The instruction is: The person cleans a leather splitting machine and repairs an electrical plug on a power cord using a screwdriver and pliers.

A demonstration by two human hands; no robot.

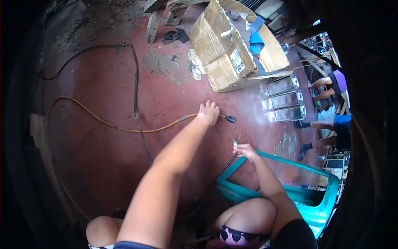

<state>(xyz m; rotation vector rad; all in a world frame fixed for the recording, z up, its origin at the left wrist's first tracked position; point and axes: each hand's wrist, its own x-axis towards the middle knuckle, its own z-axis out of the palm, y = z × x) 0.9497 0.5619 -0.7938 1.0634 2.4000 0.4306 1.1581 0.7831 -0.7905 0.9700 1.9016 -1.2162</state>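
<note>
My left hand [210, 113] is on the orange cable [137, 131] close to its black end connector [230, 119], its fingers closed round the cable near the red floor. To the right and lower, my right hand [245, 152] pinches a small pale plug [235, 143] from which a thin black cord [228, 165] hangs. The plug and the black connector are apart. A teal vehicle door frame [282, 160] lies just below and right of my right hand.
A large cardboard box [215, 52] with scraps stands at the top. Shiny metal panels [286, 99] lie to its right. A dark hose [136, 79] crosses the floor at the left. Legs of other people [323, 124] show at the right edge.
</note>
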